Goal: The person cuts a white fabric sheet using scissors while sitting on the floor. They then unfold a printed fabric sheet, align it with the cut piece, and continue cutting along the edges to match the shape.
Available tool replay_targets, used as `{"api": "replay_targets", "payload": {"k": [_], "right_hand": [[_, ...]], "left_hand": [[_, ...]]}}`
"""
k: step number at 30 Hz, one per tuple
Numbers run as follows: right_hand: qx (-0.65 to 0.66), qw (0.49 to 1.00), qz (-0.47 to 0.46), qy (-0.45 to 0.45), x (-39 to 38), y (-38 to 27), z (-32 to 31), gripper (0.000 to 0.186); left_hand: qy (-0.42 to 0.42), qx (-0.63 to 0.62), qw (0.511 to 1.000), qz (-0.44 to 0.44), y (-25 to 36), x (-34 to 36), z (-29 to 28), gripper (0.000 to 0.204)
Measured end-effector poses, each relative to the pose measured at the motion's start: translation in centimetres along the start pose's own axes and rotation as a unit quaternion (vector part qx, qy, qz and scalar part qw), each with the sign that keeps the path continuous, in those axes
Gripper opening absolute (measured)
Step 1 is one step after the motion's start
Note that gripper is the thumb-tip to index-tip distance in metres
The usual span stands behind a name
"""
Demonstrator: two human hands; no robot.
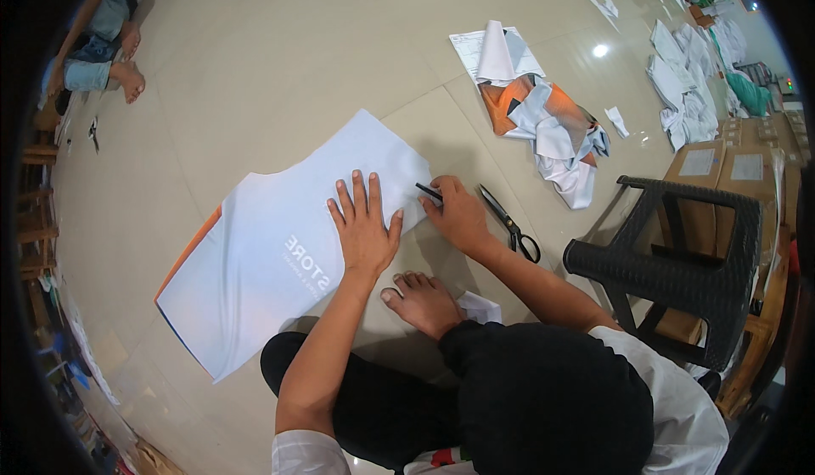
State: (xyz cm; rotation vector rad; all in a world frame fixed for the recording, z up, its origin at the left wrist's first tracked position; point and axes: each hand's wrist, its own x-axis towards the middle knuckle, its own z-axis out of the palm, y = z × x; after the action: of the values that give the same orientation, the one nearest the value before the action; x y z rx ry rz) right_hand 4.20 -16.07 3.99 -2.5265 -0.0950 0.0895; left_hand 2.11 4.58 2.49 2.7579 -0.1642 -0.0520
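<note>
Floor: pale glossy tiles (280, 59), seen from above; the person sits on them with a bare foot (422, 302) tucked in front.
Fabric: a white cut piece (272, 254) with an orange edge along its 9 o'clock side lies flat on the floor at the middle of the view, pale lettering showing near its centre.
Left hand: left hand (363, 227) lies palm down on the fabric, fingers spread and pointing to 12 o'clock, pressing the piece flat near its 3 o'clock edge.
Right hand: right hand (458, 213) rests just beside the fabric's 3 o'clock edge, fingers closed around a thin dark pen (429, 191) whose tip meets the fabric edge.
Scissors: black-handled scissors (509, 223) lie on the floor just at 3 o'clock of the right hand, blades pointing to 11 o'clock, not held.
Scrap: a small white scrap (480, 308) lies beside the foot at 3 o'clock.
Heap: a crumpled heap (548, 123) of white and orange cloth sits at 1 o'clock of the hands, with paper sheets (484, 50) just beyond it.
Stool: a black woven stool (679, 263) stands at 3 o'clock, cardboard boxes (722, 169) behind it.
Far side: more white pieces (688, 76) lie at 2 o'clock; another person's legs (106, 59) show at 10 o'clock.
</note>
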Motion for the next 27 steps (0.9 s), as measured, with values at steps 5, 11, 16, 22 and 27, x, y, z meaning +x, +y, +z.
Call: {"api": "replay_targets", "payload": {"k": [5,11,16,22,27], "right_hand": [[-0.003,1.000,-0.030,0.006,-0.5,0.1,0.6,0.034],[0.003,0.999,-0.014,0.033,-0.7,0.4,0.2,0.032],[0.056,0.993,-0.063,0.082,-3.7,-0.5,-6.7,0.025],[0.046,0.956,-0.080,0.279,-11.3,-8.1,-27.5,0.018],[-0.226,0.840,-0.057,0.490,-20.0,-8.4,-44.3,0.011]], "left_hand": [[-0.009,0.025,1.000,0.003,-0.4,-0.4,0.2,0.082],[-0.012,0.053,0.999,-0.002,0.1,0.1,-0.1,0.084],[-0.017,0.057,0.998,-0.016,0.6,-0.5,0.2,0.082],[-0.014,0.069,0.998,-0.003,1.7,-0.7,-0.3,0.080],[-0.028,0.063,0.998,-0.003,2.8,-1.2,-0.3,0.077]]}}
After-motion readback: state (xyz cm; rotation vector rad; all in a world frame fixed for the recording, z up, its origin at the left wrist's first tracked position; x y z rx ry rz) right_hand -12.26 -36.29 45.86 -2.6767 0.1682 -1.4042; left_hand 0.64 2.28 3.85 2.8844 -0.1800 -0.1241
